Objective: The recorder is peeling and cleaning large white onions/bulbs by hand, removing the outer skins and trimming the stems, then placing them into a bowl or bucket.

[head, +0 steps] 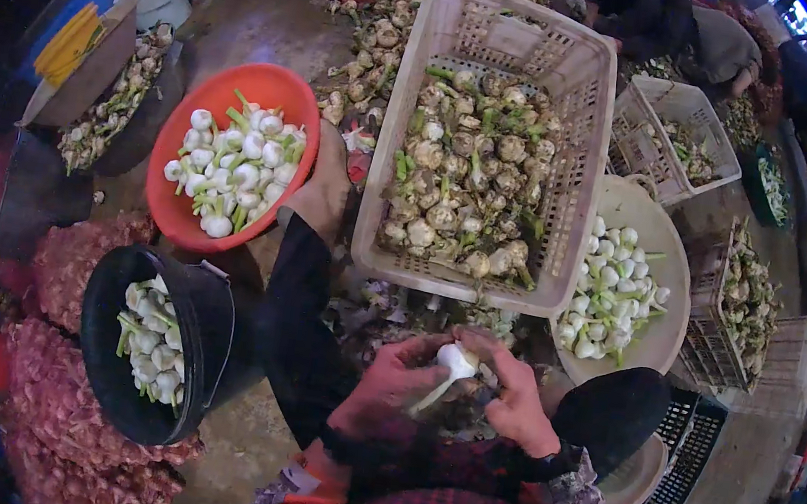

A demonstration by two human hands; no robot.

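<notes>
A white garlic bulb [456, 363] with a pale stem is held between my two hands, low in front of my lap. My left hand [392, 379] grips its left side, the stem hanging down past the fingers. On the bulb's upper right, the fingertips of my right hand [514, 398] rest against the skin. Just beyond the hands stands a pale plastic crate [467, 290] with soil-stained garlic bulbs [469, 177] inside. To its right, a beige basin [656, 313] holds clean white garlic bulbs [610, 292]. Loose peelings [395, 319] lie under the crate's near edge.
An orange-red basin [155, 210] and a black bucket [212, 334] at left hold white garlic. Red mesh sacks [70, 385] lie beside the bucket. More crates [704, 327] stand at right. Unpeeled garlic [378, 60] is heaped on the floor behind; another person [723, 46] sits at the back right.
</notes>
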